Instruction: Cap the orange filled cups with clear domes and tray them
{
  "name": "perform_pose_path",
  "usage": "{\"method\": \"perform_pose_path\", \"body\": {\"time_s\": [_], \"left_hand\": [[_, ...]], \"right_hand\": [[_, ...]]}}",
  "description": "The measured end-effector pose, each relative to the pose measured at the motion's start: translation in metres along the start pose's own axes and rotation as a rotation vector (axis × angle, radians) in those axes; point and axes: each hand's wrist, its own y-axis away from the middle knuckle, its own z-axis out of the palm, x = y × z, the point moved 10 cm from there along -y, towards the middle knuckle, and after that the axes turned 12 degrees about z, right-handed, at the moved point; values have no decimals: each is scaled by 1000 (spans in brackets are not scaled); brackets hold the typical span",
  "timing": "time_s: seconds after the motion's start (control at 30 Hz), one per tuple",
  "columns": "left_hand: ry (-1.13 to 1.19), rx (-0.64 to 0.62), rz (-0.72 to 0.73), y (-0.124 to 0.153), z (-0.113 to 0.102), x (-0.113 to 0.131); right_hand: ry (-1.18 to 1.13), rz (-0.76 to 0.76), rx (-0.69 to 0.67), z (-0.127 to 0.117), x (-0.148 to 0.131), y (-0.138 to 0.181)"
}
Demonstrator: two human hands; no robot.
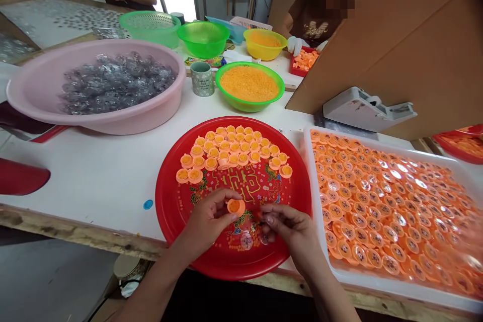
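Pinched an orange piece (236, 207) between the left hand's (211, 214) thumb and fingers above the red tray (169, 211), face tilted up, perhaps to keep its round middle in sight, with the right hand's (290, 225) fingers curled just beside it, too blurred to tell whether gripping anything. Had orange cups (226, 146) beyond the fingertips, probably leaving working room nearer, and clear discs (246, 241) below. Faced a white bin (377, 288) past the tray's rim rightward, a pink basin (151, 121) leftward, a green bowl (234, 103) ahead, and cardboard (407, 50) blocking the view beyond the right fingers.
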Motion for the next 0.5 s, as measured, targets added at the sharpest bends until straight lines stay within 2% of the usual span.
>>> {"method": "perform_pose_path", "body": {"time_s": [0.07,0.13,0.33,0.5], "left_hand": [[48,-27,-51,3,5,-5],[68,-39,-76,4,8,-8],[92,-1,-103,4,9,-9],[194,-26,-143,6,17,-9]], "right_hand": [[-117,3,-82,8,0,2],[-159,-6,-109,11,0,4],[-220,-9,-100,11,1,4],[-211,-8,-64,9,3,4]]}}
